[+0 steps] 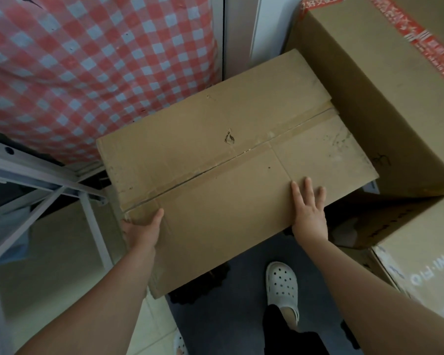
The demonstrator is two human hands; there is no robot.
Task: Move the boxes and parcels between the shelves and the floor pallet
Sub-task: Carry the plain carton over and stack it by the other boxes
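A large flat brown cardboard box [228,160], taped along its middle seam, fills the centre of the head view, tilted with its far end toward the upper right. My left hand [142,229] grips its near left edge, thumb on top and fingers hidden underneath. My right hand [309,208] lies flat on the box's top near its right front edge, fingers spread and straight. Whether the box rests on something below is hidden.
A tall box with red printed tape [385,93] stands at the right, touching the held box. A lower box [418,252] sits beneath it. A white metal shelf frame [49,180] is at the left, under a red checked cloth [87,67]. My white clog [282,285] stands on dark floor.
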